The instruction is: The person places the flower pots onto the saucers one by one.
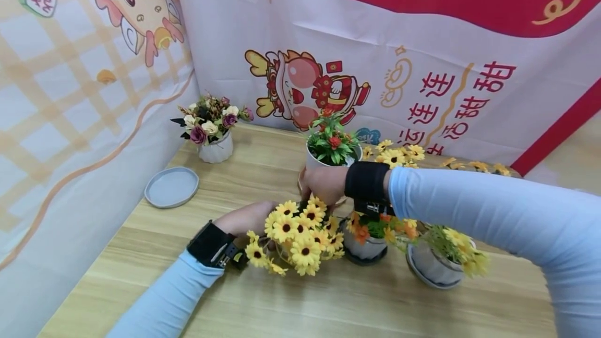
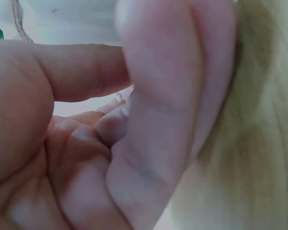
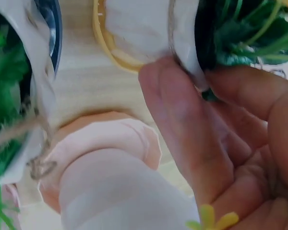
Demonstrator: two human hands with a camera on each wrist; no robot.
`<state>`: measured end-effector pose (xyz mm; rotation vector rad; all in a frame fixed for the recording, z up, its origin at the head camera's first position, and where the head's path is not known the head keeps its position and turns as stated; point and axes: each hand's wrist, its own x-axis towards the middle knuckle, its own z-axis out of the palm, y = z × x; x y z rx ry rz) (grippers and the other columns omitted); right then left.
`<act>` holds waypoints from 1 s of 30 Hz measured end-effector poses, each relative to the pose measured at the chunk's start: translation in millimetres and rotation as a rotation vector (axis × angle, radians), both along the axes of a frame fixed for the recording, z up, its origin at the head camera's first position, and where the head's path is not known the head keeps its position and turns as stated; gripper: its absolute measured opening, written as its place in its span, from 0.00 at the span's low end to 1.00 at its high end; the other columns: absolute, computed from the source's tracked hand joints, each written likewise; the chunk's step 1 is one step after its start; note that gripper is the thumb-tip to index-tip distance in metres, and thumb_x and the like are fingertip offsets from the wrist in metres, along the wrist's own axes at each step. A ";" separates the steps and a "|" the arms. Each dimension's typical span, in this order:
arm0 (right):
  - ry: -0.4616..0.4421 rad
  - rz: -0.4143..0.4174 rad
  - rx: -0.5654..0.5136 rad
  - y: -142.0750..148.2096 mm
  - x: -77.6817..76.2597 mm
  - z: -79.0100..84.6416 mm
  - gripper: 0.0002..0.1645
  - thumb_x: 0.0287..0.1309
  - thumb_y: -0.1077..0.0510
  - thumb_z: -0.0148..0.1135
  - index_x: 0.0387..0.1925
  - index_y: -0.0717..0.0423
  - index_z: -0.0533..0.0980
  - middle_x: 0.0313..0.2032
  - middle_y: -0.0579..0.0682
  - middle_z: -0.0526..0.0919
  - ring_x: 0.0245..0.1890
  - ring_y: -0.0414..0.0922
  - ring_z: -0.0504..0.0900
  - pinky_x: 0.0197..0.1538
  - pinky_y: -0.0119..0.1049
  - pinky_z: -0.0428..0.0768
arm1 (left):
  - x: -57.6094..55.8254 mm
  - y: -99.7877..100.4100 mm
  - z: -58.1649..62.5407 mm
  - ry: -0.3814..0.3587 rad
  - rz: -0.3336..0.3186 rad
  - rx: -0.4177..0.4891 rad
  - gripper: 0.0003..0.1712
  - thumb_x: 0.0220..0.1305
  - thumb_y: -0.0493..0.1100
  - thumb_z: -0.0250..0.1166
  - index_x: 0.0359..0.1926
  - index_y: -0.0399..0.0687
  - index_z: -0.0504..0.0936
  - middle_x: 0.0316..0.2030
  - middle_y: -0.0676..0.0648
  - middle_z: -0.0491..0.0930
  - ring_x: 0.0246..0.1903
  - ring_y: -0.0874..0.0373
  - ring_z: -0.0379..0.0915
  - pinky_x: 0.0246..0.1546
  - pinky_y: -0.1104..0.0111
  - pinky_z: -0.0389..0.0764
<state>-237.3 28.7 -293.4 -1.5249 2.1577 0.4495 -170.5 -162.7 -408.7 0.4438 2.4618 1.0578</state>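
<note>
Yellow daisies [image 1: 305, 249] fill a white pot [image 3: 139, 28], mostly hidden beneath the blooms in the head view. A yellow saucer [image 3: 100, 33] shows at the pot's base in the right wrist view. My right hand [image 1: 326, 181] reaches over from behind and pinches the pot's rim between thumb and fingers. On the flowers' left side is my left hand [image 1: 249, 218], partly covered by petals. In the left wrist view its curled fingers [image 2: 153, 110] are close beside a white pot with twine [image 2: 77, 19]; their tips are hidden, and I cannot tell whether they grip it.
Behind the hands stands a red-flowered plant [image 1: 334, 142] in a white pot. To the right are an orange-flowered pot [image 1: 366, 248] and a yellow-flowered pot [image 1: 434, 265], both on saucers. An unoccupied grey saucer [image 1: 171, 186] lies at left, near a purple-and-cream bouquet pot [image 1: 217, 150].
</note>
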 end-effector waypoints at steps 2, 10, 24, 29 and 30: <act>-0.056 -0.091 -0.008 0.3 -1.0 2.2 0.22 0.60 0.69 0.62 0.53 0.48 0.83 0.48 0.46 0.82 0.38 0.38 0.71 0.48 0.26 0.75 | 0.5 0.4 -0.1 -0.008 0.003 0.009 0.23 0.61 0.32 0.67 0.58 0.40 0.77 0.49 0.45 0.81 0.50 0.52 0.77 0.56 0.57 0.78; -0.263 -0.434 -0.310 20.9 1.2 46.4 0.15 0.61 0.65 0.60 0.46 0.52 0.86 0.37 0.46 0.86 0.25 0.39 0.75 0.32 0.29 0.75 | 2.1 2.0 1.4 0.003 -0.010 0.003 0.19 0.62 0.33 0.67 0.55 0.40 0.78 0.46 0.48 0.81 0.48 0.54 0.78 0.54 0.58 0.79; -0.140 -0.803 -0.783 160.3 29.3 120.7 0.17 0.65 0.47 0.64 0.49 0.51 0.84 0.34 0.50 0.87 0.34 0.47 0.85 0.40 0.36 0.86 | 4.3 -3.2 0.2 0.030 -0.065 0.056 0.19 0.62 0.33 0.67 0.54 0.45 0.79 0.46 0.50 0.81 0.48 0.55 0.77 0.53 0.58 0.78; -0.058 -0.953 -0.793 226.7 42.6 105.0 0.24 0.63 0.41 0.63 0.53 0.50 0.82 0.36 0.51 0.86 0.34 0.48 0.84 0.38 0.36 0.85 | 5.2 -3.0 0.5 0.038 -0.074 0.062 0.15 0.64 0.35 0.66 0.52 0.45 0.80 0.45 0.50 0.82 0.46 0.56 0.77 0.53 0.59 0.78; -0.045 -0.979 -0.790 239.1 44.4 99.6 0.26 0.64 0.41 0.62 0.55 0.52 0.81 0.37 0.51 0.86 0.35 0.48 0.84 0.38 0.35 0.85 | 5.1 -2.8 0.5 0.039 -0.077 0.061 0.15 0.64 0.35 0.66 0.52 0.45 0.80 0.45 0.50 0.82 0.46 0.56 0.77 0.52 0.59 0.78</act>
